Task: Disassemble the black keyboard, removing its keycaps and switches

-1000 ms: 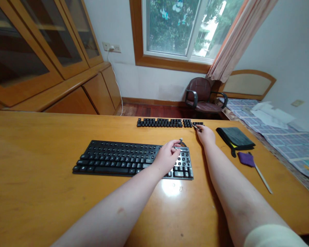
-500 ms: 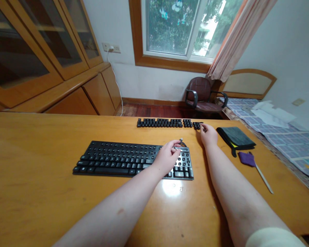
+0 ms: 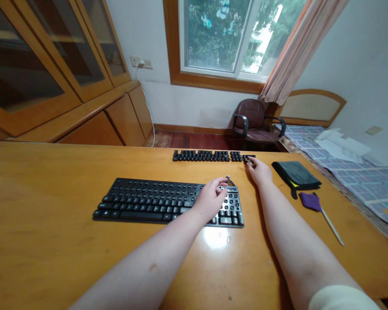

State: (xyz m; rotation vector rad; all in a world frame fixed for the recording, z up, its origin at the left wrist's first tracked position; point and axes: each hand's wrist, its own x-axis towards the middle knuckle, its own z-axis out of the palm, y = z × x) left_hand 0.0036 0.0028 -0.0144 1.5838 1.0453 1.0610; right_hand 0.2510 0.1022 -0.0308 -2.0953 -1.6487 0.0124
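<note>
A black keyboard (image 3: 142,202) lies on the wooden table, with keycaps gone from its upper rows and bare switches showing there. My left hand (image 3: 212,196) rests over its number pad side, fingers loosely bent and thumb apart, holding nothing I can see. Beyond the keyboard, loose black keycaps (image 3: 201,156) stand in rows near the table's far edge. At the right end of these rows my right hand (image 3: 259,171) has thumb and fingertips closed around a small dark keycap; the fingers partly hide it. A cable plug (image 3: 228,177) shows behind the keyboard.
Right of my right arm lie a folded dark cloth pouch (image 3: 295,174) and a purple cloth piece (image 3: 309,201) beside a thin pale stick (image 3: 332,226). Past the table (image 3: 51,258) are an office chair (image 3: 254,120), a bed (image 3: 349,159) and a wooden cabinet (image 3: 93,125).
My right hand has shifted slightly left, further onto the rightmost loose keycaps. My left hand stays over the keyboard. The whole view has moved a little.
</note>
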